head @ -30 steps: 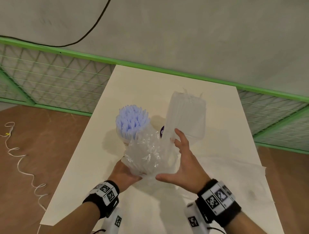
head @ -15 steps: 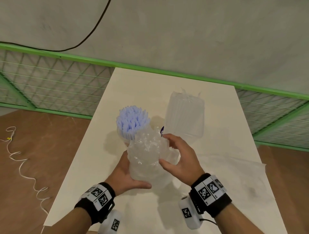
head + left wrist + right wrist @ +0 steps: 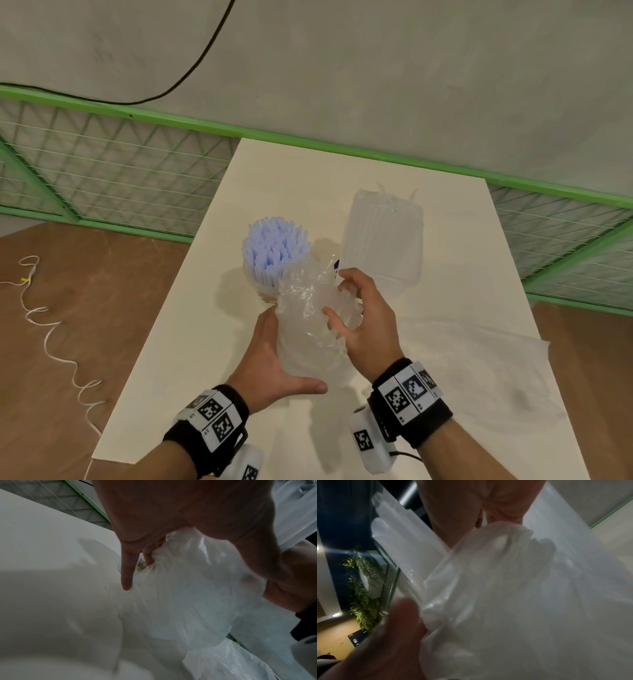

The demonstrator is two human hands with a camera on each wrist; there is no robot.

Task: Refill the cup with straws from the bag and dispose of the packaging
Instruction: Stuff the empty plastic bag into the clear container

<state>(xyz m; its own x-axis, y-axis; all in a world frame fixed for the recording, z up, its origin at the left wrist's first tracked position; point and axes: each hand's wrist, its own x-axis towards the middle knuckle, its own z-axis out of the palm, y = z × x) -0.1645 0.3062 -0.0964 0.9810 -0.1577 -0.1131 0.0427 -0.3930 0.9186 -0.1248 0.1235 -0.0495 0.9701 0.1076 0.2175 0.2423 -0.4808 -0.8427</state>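
A cup point(image 3: 265, 296) packed with pale blue straws point(image 3: 274, 248) stands upright on the white table point(image 3: 191, 342). Just in front of it both hands hold an empty, crumpled clear plastic bag point(image 3: 308, 325). My left hand point(image 3: 274, 359) cups the bag from the left and below, thumb under it; the left wrist view shows its fingers point(image 3: 147, 557) curled into the plastic point(image 3: 188, 588). My right hand point(image 3: 359, 318) grips the bag from the right, fingers dug into the film point(image 3: 488, 588). The cup's lower part is hidden behind the bag.
A second, sealed bag of clear straws point(image 3: 383, 240) lies on the table behind my right hand. A flat clear plastic sheet point(image 3: 479, 370) spreads over the table's right side. A green mesh fence point(image 3: 102, 171) runs behind the table; a white cord point(image 3: 51, 325) lies on the floor at left.
The loose bag has been bunched into a tighter wad between both hands. My right hand went from open beside it to gripping it, and both hands shifted slightly toward the cup.
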